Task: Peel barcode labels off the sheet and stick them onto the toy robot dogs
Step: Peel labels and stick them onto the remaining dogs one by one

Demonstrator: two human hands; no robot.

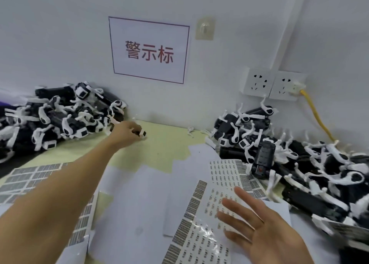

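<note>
My left hand (127, 133) reaches far forward to the edge of the left pile and grips a black-and-white toy robot dog (142, 133) by its body. My right hand (257, 225) hovers with straight, spread fingers over the barcode label sheet (223, 176) near the front right, holding nothing. A pile of toy dogs (60, 116) lies at the back left. Another pile of toy dogs (299, 160) fills the right side.
More label sheets (30, 176) and blank white backing papers (139, 194) cover the yellow-green table (169, 144). A wall with a red-lettered sign (149, 50) stands close behind. Wall sockets (273, 84) with a yellow cable (317, 116) are at the back right.
</note>
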